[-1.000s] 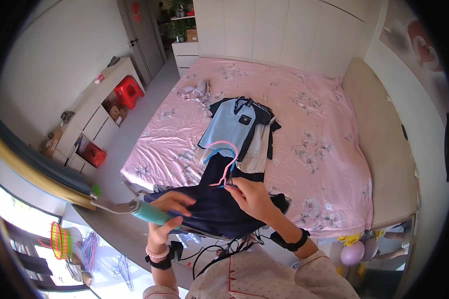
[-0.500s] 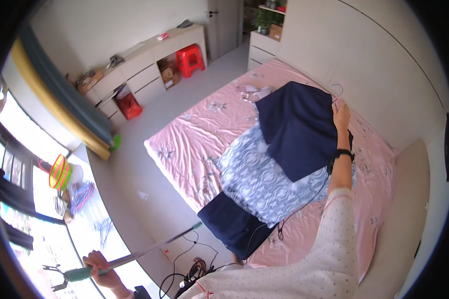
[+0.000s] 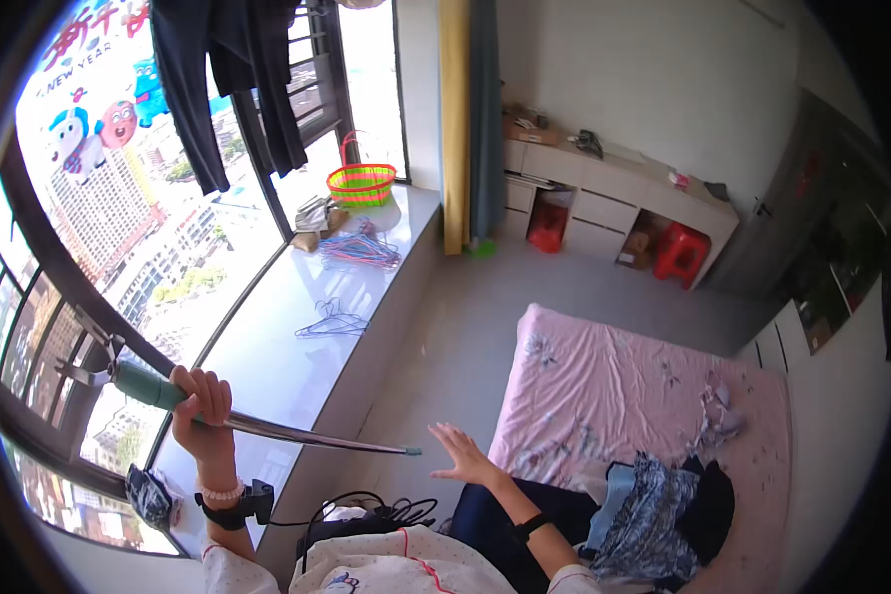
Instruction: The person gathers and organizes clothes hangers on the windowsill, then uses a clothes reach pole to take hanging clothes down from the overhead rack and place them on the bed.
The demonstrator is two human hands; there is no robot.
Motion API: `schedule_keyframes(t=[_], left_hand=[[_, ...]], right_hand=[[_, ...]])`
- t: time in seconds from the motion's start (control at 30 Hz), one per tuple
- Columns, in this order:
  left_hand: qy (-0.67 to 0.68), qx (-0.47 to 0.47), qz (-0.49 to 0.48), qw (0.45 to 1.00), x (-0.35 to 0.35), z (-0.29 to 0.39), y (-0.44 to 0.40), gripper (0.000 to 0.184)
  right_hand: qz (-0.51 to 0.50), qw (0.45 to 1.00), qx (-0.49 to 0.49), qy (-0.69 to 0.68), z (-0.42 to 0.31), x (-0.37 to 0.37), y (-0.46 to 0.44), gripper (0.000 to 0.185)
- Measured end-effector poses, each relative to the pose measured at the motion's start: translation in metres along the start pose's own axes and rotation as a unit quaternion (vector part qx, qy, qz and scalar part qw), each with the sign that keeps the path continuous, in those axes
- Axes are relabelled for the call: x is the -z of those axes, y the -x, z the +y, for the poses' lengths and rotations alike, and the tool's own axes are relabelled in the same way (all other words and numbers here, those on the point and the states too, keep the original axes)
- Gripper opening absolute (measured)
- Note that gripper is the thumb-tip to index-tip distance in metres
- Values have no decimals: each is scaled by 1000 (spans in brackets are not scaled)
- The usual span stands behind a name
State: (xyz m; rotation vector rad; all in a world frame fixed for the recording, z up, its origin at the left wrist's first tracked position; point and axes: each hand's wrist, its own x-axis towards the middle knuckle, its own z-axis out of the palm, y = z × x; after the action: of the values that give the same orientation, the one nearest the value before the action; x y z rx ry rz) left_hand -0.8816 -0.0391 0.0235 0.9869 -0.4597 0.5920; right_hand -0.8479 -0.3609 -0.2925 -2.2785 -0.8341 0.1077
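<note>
My left hand (image 3: 202,401) is wrapped round the green handle of a metal pole (image 3: 302,435), whose forked hook end points at the window. Its thin tip reaches toward my right hand (image 3: 462,455), which hangs empty with fingers spread, between the window ledge and the bed. Dark navy cloth (image 3: 525,515) lies near my right forearm. Beside it on the bed is a pile with a blue-and-white patterned garment (image 3: 648,520) and a black garment (image 3: 715,505). Dark trousers (image 3: 228,79) hang high in front of the window.
Hangers (image 3: 361,250) and a green-red basket (image 3: 362,185) stand on the white window ledge (image 3: 257,346). A pink bed (image 3: 604,376) is at right. A red stool (image 3: 681,253) stands under the long cabinet (image 3: 599,210). Black cables (image 3: 396,510) lie near my body.
The view has swung left toward the window. My right hand has let go of the navy garment on a hanger and come back from over the bed; my left hand still grips the pole.
</note>
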Motion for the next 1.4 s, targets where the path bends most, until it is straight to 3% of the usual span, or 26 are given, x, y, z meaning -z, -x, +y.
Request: schedule_keyframes(t=[0.07, 0.1, 0.13, 0.2, 0.27, 0.33, 0.4, 0.43, 0.5, 0.53, 0.57, 0.63, 0.7, 0.77, 0.83, 0.9, 0.93, 1.03, 1.1, 1.2, 1.3, 1.4], left_hand=[[33, -26, 25, 999, 24, 19, -14, 22], [52, -33, 28, 998, 40, 29, -28, 21], [77, -43, 96, 991, 57, 38, -41, 19], [86, -46, 137, 986, 90, 54, -63, 17], [98, -75, 154, 980, 121, 67, -92, 17], [94, -65, 148, 982, 151, 75, -127, 18], [101, -67, 139, 983, 169, 86, -180, 19], [113, -63, 145, 981, 170, 92, -209, 20], [87, -93, 107, 986, 150, 117, -280, 15], [82, -141, 57, 985, 152, 127, -322, 14], [28, -177, 70, 981, 145, 133, -363, 24], [-90, -198, 32, 975, 117, 132, -429, 41], [-161, -220, -61, 960, 105, 120, -496, 43], [-232, -217, -75, 945, 84, 105, -544, 42], [-251, -221, -94, 938, 69, 87, -578, 60], [-264, -220, -115, 932, 64, 63, -607, 69], [-279, -217, -126, 927, 61, 51, -623, 80], [-352, -197, -145, 904, 51, 20, -659, 86], [-376, -179, -136, 899, 46, 3, -688, 84], [-434, -129, -113, 884, 39, -25, -733, 77], [-495, -175, -30, 851, 28, -61, -770, 74], [-507, -161, -50, 845, 23, -87, -796, 77]], right_hand=[[-41, 990, 124, -55, -32, -16, -51, 85], [-107, 980, 80, -146, -41, -22, -70, 78], [-171, 958, 29, -230, -43, -25, -86, 71], [-179, 975, -38, -128, -34, -19, -107, 44], [-128, 990, -61, -25, -3, -25, -121, 33], [-82, 996, -44, 10, 15, -19, -140, 33], [-17, 996, 36, -81, 8, -8, -162, 23], [-8, 996, 44, -78, -8, 5, -184, 23], [-11, 964, -43, -263, -58, 33, -233, 34], [-4, 975, -1, -221, -73, 46, -267, 28], [3, 984, 41, -174, -85, 61, -301, 23], [-56, 943, 67, -322, -95, 78, -367, 21], [-120, 859, 90, -489, -161, 127, -415, 29], [-149, 815, 135, -544, -205, 168, -466, 43], [-159, 774, 191, -582, -223, 201, -521, 49], [-129, 783, 236, -560, -238, 231, -569, 49], [-126, 774, 251, -567, -243, 243, -592, 48], [-121, 757, 296, -570, -251, 275, -650, 46], [-126, 750, 320, -565, -252, 296, -686, 44], [-155, 682, 332, -633, -245, 328, -731, 44], [-117, 694, 335, -627, -223, 351, -761, 43], [-112, 688, 323, -640, -197, 367, -780, 41]])
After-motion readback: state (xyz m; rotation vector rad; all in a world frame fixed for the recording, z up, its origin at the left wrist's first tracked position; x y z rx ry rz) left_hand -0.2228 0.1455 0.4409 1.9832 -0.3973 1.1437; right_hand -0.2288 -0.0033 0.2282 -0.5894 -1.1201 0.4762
